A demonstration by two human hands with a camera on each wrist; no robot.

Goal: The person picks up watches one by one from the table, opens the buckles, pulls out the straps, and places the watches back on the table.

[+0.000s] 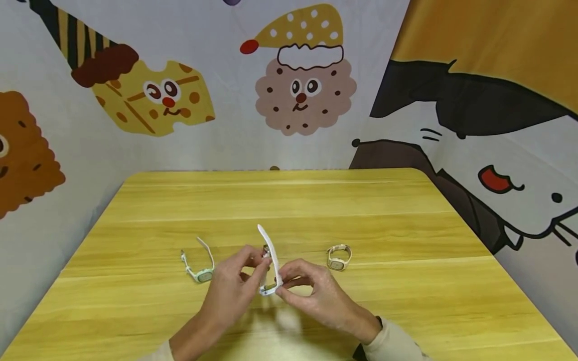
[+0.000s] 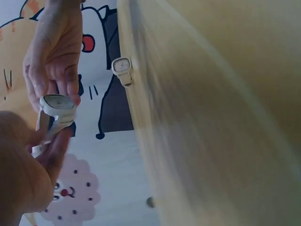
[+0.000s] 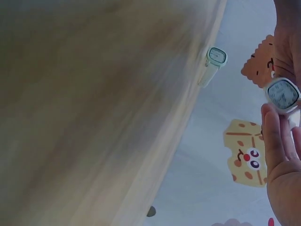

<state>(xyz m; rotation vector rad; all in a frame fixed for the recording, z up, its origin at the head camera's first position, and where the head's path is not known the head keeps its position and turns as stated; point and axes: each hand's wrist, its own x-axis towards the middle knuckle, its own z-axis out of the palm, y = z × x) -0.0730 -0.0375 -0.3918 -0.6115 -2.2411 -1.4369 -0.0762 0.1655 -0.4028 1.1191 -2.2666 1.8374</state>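
A white wristwatch (image 1: 273, 254) is held above the table between both hands. My left hand (image 1: 235, 281) pinches the buckle end of its strap between thumb and fingers. With thumb and forefinger, my right hand (image 1: 318, 295) grips the watch close to its case, where the other strap rises with its tip free. The dial faces away in the head view; the right wrist view shows the watch's square dial (image 3: 283, 94). Left of my hands lies a pale green watch (image 1: 204, 275), its strap unfastened. To the right, a beige watch (image 1: 337, 263) stands with its strap looped round.
The wood-grain table (image 1: 289, 200) reaches back to a cloth backdrop (image 1: 235, 140) printed with cartoon figures. The green watch is close beside my left hand; the beige one is a little beyond my right hand.
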